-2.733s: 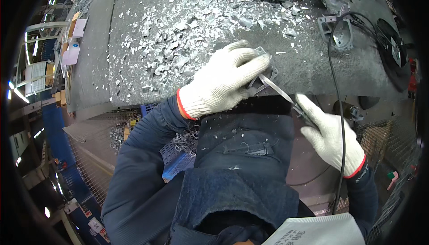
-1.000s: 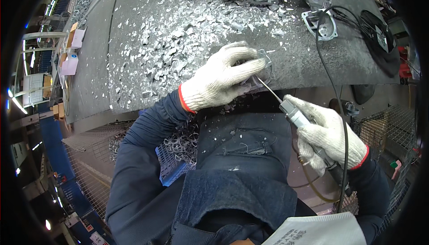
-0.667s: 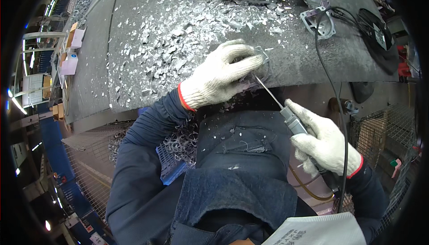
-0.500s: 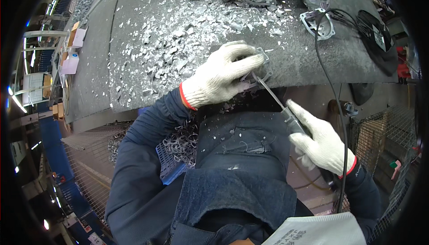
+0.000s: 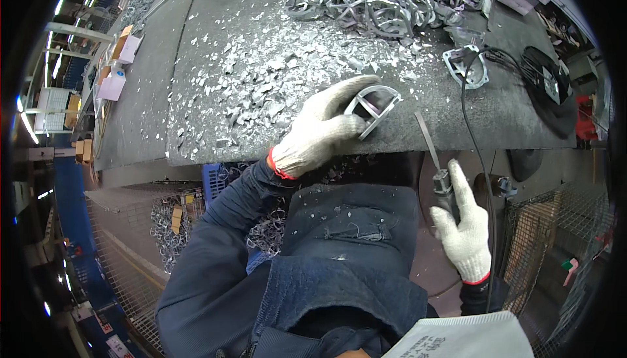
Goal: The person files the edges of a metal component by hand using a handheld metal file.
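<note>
My left hand [image 5: 320, 126], in a white knit glove with a red cuff edge, is closed on a small silver metal frame [image 5: 381, 119]. This cast part has a curved rim and a straight bar, and it is held tilted over the table's near edge. In my gloved right hand [image 5: 467, 237] is a file-like tool [image 5: 443, 189] with a dark grey body and a long, thin flat blade. The blade points up and leans left, apart from the frame. My right index finger lies stretched along the tool's body.
Silver flakes [image 5: 261, 80] cover much of the grey table [image 5: 140, 123]. A heap of cast frames [image 5: 379, 5] lies at the back, and a single frame [image 5: 484, 74] sits by a black cable [image 5: 471, 129]. Below stand a blue basket [image 5: 212, 181] and a wire cage [image 5: 542, 227].
My right hand and the tool have moved down, and the blade has come away from the metal frame. My left hand has turned the frame, which now shows more fully.
</note>
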